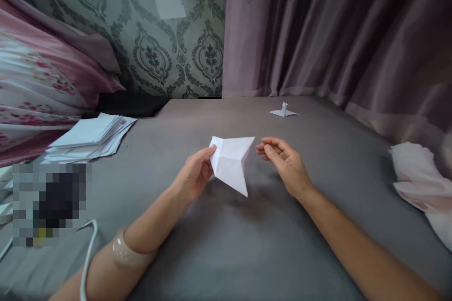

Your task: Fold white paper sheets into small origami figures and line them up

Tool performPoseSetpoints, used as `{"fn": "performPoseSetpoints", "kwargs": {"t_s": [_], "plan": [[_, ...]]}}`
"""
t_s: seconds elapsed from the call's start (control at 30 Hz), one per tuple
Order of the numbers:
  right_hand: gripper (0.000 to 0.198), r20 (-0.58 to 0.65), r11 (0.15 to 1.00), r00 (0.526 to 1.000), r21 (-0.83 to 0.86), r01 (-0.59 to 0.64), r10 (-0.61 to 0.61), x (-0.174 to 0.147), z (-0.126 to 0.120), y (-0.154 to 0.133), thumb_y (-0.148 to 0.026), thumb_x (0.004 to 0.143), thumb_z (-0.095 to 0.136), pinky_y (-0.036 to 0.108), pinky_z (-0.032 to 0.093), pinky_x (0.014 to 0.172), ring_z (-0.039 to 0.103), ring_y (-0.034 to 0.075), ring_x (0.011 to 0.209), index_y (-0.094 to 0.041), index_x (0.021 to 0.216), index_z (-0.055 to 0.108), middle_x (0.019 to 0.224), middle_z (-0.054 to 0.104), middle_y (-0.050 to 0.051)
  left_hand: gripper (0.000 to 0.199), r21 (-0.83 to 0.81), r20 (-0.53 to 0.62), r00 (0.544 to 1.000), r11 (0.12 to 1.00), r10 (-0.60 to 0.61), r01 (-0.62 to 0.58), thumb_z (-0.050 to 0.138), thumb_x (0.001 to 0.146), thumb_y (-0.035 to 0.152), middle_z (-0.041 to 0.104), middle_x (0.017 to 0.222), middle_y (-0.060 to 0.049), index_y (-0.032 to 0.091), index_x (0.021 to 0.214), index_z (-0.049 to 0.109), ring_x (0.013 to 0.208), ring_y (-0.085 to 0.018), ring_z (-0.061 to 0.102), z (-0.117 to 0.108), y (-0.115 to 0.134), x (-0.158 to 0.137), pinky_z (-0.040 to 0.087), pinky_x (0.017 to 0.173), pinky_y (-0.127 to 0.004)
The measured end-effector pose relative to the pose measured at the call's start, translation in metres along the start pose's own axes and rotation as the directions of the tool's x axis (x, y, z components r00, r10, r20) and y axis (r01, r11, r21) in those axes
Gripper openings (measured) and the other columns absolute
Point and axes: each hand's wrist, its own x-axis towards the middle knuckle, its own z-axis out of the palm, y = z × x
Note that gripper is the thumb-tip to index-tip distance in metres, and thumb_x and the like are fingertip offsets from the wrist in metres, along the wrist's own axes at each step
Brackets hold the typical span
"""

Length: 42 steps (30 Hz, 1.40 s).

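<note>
My left hand (pixel 197 169) pinches the left edge of a folded white paper (pixel 231 162), its thumb on top of the sheet. Two pointed corners of the paper spread to the right, with a notch between them and creases across the middle. To the right of the paper, my right hand (pixel 282 160) hovers with its fingers loosely curved and thumb apart, a small gap from the upper point. Nothing shows between its fingers. Both hands are above a grey cloth surface (pixel 212 254).
A small folded white paper piece (pixel 284 111) stands at the back right. Stacked white paper (pixel 90 134) lies on the left, near a black item (pixel 130 105) and a white cable (pixel 89 254). Pale crumpled cloth (pixel 416 178) lies at right, below purple curtains (pixel 318 33).
</note>
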Motion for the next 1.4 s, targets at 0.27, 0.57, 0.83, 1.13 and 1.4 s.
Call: {"fn": "performPoseSetpoints", "kwargs": {"t_s": [0.27, 0.57, 0.83, 1.13, 1.4], "plan": [[0.027, -0.043, 0.989, 0.996, -0.129, 0.069, -0.075, -0.014, 0.013, -0.001, -0.046, 0.084, 0.061, 0.037, 0.056, 0.077, 0.069, 0.019, 0.078, -0.02, 0.09, 0.055, 0.085, 0.071, 0.007, 0.02, -0.071, -0.065, 0.998, 0.997, 0.009, -0.013, 0.073, 0.076, 0.03, 0.07, 0.077, -0.004, 0.013, 0.084, 0.066, 0.066, -0.013, 0.063, -0.006, -0.012, 0.006, 0.048, 0.064, -0.023], [0.046, 0.238, 0.989, 0.971, -0.147, 0.015, 0.021, -0.023, 0.031, 0.007, -0.035, 0.084, 0.061, 0.037, 0.054, 0.087, 0.07, 0.018, 0.093, -0.027, 0.127, 0.046, 0.103, 0.072, 0.005, 0.025, -0.08, -0.009, 1.0, 0.997, -0.003, 0.002, 0.074, 0.075, 0.034, 0.07, 0.084, -0.006, 0.014, 0.089, 0.066, 0.071, -0.015, 0.063, -0.001, -0.018, 0.003, 0.049, 0.07, -0.027], [0.04, 0.208, 0.987, 0.976, -0.154, -0.039, 0.071, -0.024, 0.032, 0.006, -0.033, 0.086, 0.058, 0.035, 0.056, 0.08, 0.07, 0.018, 0.082, -0.03, 0.126, 0.053, 0.089, 0.074, -0.001, 0.028, -0.023, -0.014, 0.998, 0.998, 0.055, -0.055, 0.078, 0.072, 0.038, 0.07, 0.079, -0.005, 0.014, 0.086, 0.07, 0.068, -0.014, 0.062, 0.002, -0.021, 0.0, 0.048, 0.069, -0.027], [0.026, 0.17, 0.981, 0.985, -0.189, 0.044, -0.011, -0.022, 0.029, -0.003, -0.031, 0.082, 0.062, 0.035, 0.055, 0.084, 0.068, 0.017, 0.086, -0.028, 0.107, 0.07, 0.096, 0.073, 0.0, 0.025, 0.154, 0.057, 0.98, 0.968, 0.191, -0.198, 0.071, 0.079, 0.04, 0.069, 0.083, -0.004, 0.015, 0.086, 0.073, 0.073, -0.013, 0.06, 0.002, -0.021, -0.005, 0.047, 0.072, -0.024], [0.028, -0.004, 0.97, 0.999, -0.238, -0.044, 0.044, -0.01, 0.013, 0.008, -0.037, 0.079, 0.064, 0.036, 0.054, 0.077, 0.068, 0.02, 0.08, -0.02, 0.099, 0.072, 0.092, 0.075, 0.005, 0.091, 0.151, 0.036, 0.968, 0.956, 0.248, -0.251, 0.076, 0.075, 0.029, 0.069, 0.093, -0.004, 0.028, 0.148, 0.022, 0.082, -0.016, 0.067, 0.003, -0.013, -0.008, 0.05, 0.079, -0.03]]}}
